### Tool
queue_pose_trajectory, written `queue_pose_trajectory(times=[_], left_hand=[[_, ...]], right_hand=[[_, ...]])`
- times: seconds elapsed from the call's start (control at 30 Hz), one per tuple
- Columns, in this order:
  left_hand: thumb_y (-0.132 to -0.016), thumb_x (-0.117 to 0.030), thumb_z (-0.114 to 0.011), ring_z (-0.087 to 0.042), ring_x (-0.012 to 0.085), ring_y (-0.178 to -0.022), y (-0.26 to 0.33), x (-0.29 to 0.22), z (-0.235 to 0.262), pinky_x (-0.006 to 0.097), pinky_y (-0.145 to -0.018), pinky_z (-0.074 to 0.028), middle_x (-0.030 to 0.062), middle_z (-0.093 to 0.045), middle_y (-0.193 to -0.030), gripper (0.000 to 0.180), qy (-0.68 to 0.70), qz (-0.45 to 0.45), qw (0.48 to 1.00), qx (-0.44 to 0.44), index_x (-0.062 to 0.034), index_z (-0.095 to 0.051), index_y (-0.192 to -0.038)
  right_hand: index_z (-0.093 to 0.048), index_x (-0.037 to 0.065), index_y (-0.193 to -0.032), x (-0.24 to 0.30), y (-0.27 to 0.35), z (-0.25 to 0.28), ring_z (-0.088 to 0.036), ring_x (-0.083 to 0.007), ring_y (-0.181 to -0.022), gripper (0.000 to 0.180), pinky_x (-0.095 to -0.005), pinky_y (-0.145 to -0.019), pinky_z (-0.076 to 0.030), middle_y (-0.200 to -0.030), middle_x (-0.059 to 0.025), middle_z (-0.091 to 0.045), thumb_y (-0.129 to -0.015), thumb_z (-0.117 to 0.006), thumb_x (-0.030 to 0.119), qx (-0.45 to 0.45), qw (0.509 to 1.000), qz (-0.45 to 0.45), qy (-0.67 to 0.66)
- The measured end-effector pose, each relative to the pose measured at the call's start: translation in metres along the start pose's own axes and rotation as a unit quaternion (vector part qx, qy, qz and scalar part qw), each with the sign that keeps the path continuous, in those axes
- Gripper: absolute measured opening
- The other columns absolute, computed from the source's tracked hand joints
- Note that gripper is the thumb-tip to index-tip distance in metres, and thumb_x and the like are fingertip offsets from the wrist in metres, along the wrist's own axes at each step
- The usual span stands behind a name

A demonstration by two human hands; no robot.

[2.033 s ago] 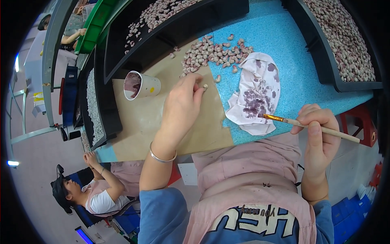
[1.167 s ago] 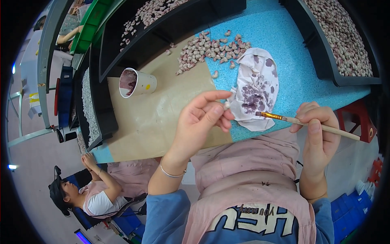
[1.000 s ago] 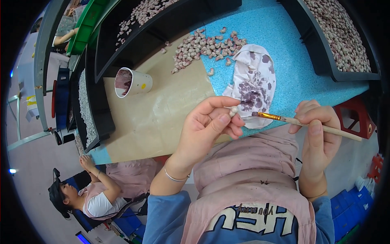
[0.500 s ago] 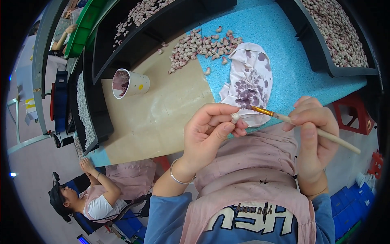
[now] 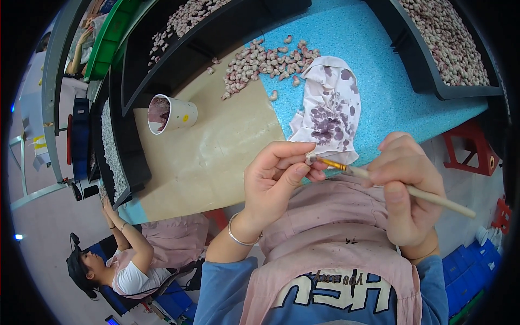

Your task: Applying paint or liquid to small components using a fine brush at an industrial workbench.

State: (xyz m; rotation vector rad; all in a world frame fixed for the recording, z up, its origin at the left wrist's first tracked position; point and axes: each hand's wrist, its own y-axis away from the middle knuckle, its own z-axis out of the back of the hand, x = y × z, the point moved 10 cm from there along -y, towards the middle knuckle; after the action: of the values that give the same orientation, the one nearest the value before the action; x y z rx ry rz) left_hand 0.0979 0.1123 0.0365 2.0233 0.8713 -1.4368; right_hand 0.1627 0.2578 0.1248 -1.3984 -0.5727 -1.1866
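A seated worker's left hand (image 5: 276,181) pinches a small pale bead-like piece (image 5: 310,158) between thumb and fingertips, lifting it clear of the blue speckled tabletop (image 5: 390,103) so the thin wooden-handled paintbrush with a brass ferrule (image 5: 379,179) can meet it at chest height. The right hand (image 5: 409,197) is curled closed around the brush handle in a pen grip, with the tip touching the piece. The left fingers (image 5: 284,157) are bent in close, with only a narrow gap, filled by the piece.

Just beyond the hands lies a crumpled white rag blotched with purple (image 5: 327,108), apparently kept near for wiping the brush. A loose heap of small pale pieces (image 5: 265,62) sits farther back on the table, within reach. A white paper cup stained purple inside (image 5: 170,114) lies tipped on its side on the tan paper sheet (image 5: 211,157). Black trays of similar pieces (image 5: 449,38) flank the work area.
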Motion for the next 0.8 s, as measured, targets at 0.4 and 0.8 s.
queue_pose_trajectory(times=[0.4, 0.8], left_hand=[[-0.089, -0.001, -0.047, -0.062, 0.0182, -0.080, -0.001, 0.001, -0.002, 0.028, -0.073, -0.051, 0.0192, -0.061, -0.095, 0.025, 0.045, -0.009, 0.999, 0.006, 0.0044, -0.044, -0.113], [-0.089, -0.004, -0.049, -0.062, 0.0173, -0.076, 0.000, 0.007, 0.001, 0.026, -0.070, -0.051, 0.0177, -0.061, -0.090, 0.026, 0.077, 0.009, 0.997, -0.019, 0.0037, -0.045, -0.113]], right_hand=[[-0.058, 0.002, -0.078, -0.002, 0.002, 0.003, -0.051, -0.0209, -0.063, 0.008, -0.0317, -0.061, -0.040, -0.073, -0.0070, -0.059, -0.079, -0.054, 0.009, -0.002, 1.000, -0.004, 0.020], [-0.059, 0.002, -0.078, -0.004, 0.002, 0.005, -0.051, -0.0211, -0.062, 0.005, -0.0316, -0.061, -0.040, -0.071, -0.0071, -0.058, -0.076, -0.056, 0.006, -0.002, 1.000, -0.010, -0.008]])
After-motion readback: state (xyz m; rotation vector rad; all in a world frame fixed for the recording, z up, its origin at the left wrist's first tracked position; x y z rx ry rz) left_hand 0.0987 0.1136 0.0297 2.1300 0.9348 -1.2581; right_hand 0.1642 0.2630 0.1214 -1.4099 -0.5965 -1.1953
